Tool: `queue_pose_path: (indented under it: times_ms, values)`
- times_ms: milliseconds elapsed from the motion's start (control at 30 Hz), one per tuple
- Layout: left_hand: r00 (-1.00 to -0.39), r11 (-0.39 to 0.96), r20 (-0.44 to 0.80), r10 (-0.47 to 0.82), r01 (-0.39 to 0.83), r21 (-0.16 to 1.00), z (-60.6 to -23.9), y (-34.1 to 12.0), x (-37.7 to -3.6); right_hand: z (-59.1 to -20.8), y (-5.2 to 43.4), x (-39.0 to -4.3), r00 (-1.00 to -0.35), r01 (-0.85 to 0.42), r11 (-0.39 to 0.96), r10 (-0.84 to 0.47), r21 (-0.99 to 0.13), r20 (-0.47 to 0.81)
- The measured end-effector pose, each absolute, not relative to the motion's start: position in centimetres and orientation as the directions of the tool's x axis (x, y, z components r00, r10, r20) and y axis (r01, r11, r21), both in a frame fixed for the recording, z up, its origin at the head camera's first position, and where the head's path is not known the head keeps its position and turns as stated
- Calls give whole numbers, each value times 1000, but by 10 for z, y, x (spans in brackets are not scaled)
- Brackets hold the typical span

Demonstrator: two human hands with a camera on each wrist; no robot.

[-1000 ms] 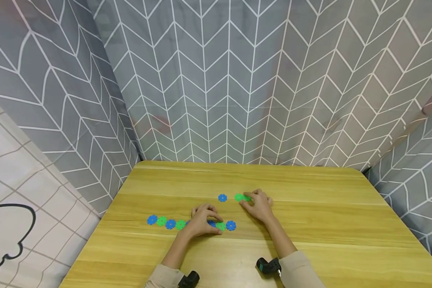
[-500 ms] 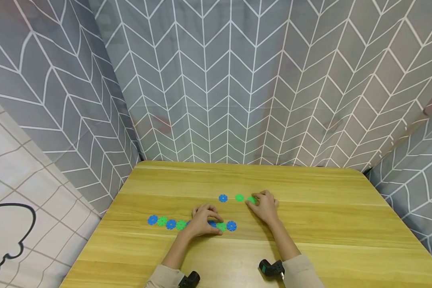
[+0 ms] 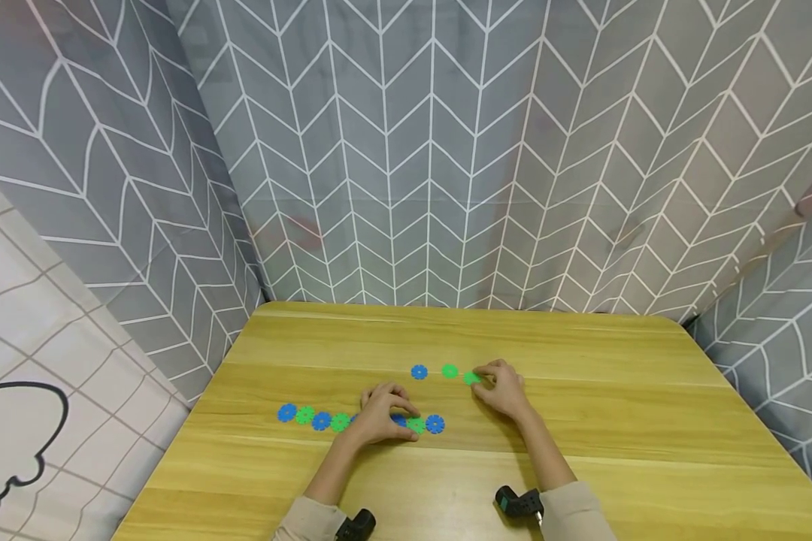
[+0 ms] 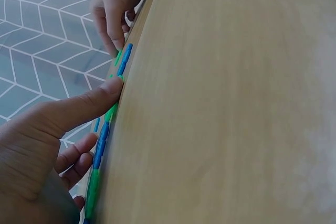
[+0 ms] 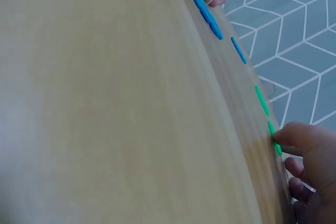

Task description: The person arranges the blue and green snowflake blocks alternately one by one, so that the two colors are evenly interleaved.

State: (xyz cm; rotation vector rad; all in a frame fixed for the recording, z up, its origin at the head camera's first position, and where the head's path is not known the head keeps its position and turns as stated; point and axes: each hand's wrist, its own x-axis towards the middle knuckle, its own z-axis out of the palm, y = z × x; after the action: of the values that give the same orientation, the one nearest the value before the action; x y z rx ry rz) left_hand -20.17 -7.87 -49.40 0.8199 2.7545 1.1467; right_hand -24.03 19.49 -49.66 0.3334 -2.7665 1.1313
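A row of flat, notched interlocking discs, alternating blue and green, lies across the table; its left end is a blue disc [image 3: 287, 412]. My left hand [image 3: 379, 418] covers the row's middle, thumb and finger gripping a green disc [image 3: 416, 426] by opposite edges. Just right of that, a blue disc [image 3: 435, 424] ends the row. Farther back, my right hand [image 3: 504, 391] pinches a loose green disc [image 3: 471, 378] between thumb and index finger, low over the wood. In the right wrist view that green disc [image 5: 274, 137] is seen edge-on at the fingertips.
A loose blue disc [image 3: 419, 372] and a loose green disc [image 3: 449, 371] lie behind the row, left of my right hand. The wooden table [image 3: 616, 421] reaches back to a grey patterned curtain [image 3: 433, 188]. Each wrist carries a black camera [image 3: 517, 502].
My right hand has drawn its green disc rightward and slightly nearer, away from the other loose green disc it was beside. My left hand and the row have stayed put.
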Motion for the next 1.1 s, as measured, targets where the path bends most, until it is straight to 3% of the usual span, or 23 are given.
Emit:
queue_pose_path:
  times_ms: [1100]
  values:
    - [-858, 597, 168, 485, 465, 654, -496, -78, -202, -500, 196, -240, -963, -250, 674, -100, -696, 249]
